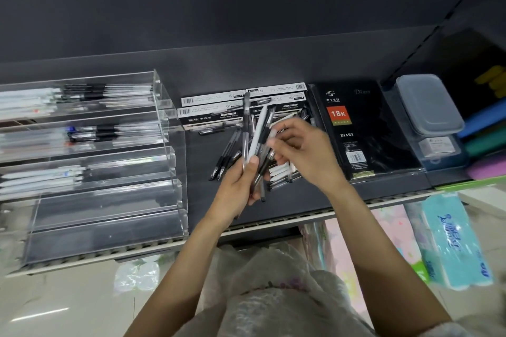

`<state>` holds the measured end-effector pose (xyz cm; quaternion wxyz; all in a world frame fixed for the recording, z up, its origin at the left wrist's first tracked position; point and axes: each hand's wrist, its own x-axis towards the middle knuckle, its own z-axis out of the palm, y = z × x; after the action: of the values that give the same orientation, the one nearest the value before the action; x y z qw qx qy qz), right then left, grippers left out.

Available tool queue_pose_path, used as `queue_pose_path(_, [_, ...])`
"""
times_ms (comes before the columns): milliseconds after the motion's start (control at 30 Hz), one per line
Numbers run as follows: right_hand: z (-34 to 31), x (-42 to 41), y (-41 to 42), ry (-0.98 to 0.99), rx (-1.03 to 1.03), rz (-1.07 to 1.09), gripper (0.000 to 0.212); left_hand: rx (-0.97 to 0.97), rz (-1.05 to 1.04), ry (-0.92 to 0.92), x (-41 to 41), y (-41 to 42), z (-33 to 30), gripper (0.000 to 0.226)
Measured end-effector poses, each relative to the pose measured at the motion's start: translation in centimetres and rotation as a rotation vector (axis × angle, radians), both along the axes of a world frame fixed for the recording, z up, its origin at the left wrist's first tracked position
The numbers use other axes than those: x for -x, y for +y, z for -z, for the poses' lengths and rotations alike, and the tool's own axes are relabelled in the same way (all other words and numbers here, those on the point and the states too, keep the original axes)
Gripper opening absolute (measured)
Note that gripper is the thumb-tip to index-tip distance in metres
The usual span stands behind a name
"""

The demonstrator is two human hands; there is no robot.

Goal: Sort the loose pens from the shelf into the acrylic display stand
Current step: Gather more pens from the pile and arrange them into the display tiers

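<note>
While the left hand (pixel 241 180) grips a fanned bundle of pens (pixel 257 134) upright above the dark shelf (pixel 273 208), the right hand (pixel 301 150) pinches the top of one of them between its fingertips, as if picking it out. More loose pens (pixel 227 153) lie scattered on the shelf beneath, some leaning against the gel pen boxes (pixel 210 115). The acrylic display stand (pixel 164 128) sits just to the left, its upper tiers partly filled, the lower ones bare. The bundle looks loosely held to me; tugging one pen free could drag its neighbours out and send them rolling toward the shelf's front edge. Mixed white and black barrels could also land in the wrong tier if sorted hastily.
</note>
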<state>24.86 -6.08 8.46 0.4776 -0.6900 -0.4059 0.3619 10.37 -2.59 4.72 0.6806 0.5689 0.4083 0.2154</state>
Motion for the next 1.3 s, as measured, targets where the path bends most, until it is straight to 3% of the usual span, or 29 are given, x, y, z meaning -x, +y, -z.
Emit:
queue_pose_path(200, [-0.8, -1.6, 0.9, 0.143, -0.028, 0.043, 0.017, 0.104, 0.048, -0.047, -0.1, -0.2, 0.3, 0.031])
queue_pose_path(300, [-0.3, -1.2, 1.0, 0.276, 0.019, 0.029, 0.031, 0.122, -0.027, -0.076, -0.7, -0.3, 0.3, 0.036])
queue_pose_path(467, [0.6, 0.1, 1.0, 0.251, 0.138, -0.048, 0.016, 0.072, 0.130, -0.062, -0.9, -0.6, 0.3, 0.036])
queue_pose_path(600, [0.3, -0.8, 1.0, 0.280, 0.188, -0.124, 0.018, 0.160, 0.311, -0.077, -0.2, -0.4, -0.1, 0.041])
queue_pose_path(800, [0.3, -1.2, 0.8, 0.191, 0.169, -0.177, 0.004, 0.214, 0.421, -0.023, 0.0, 0.1, -0.9, 0.027])
queue_pose_path(967, [1.3, -0.8, 0.1, 0.197, 0.084, -0.113, 0.003, 0.159, 0.440, 0.169, -0.1, 0.8, -1.3, 0.026])
queue_pose_path(1067, [1.7, -0.1, 0.1, 0.154, 0.044, -0.052, 0.002, -0.023, 0.420, 0.332, -0.1, 1.0, -1.4, 0.026])
queue_pose_path(1167, [1.8, 0.4, 0.1, 0.089, 0.040, -0.053, 0.014, -0.202, 0.439, 0.498, 0.1, 0.9, -1.9, 0.023])
queue_pose_path(1233, [1.9, 0.7, 0.1, 0.085, 0.042, -0.076, 0.036, -0.215, 0.422, 0.517, 0.7, 0.6, -2.0, 0.028])
queue_pose_path(1300, [2.0, 1.3, 0.4, 0.099, 0.040, -0.122, 0.034, -0.168, 0.336, 0.437, 1.4, 0.1, -1.9, 0.029])
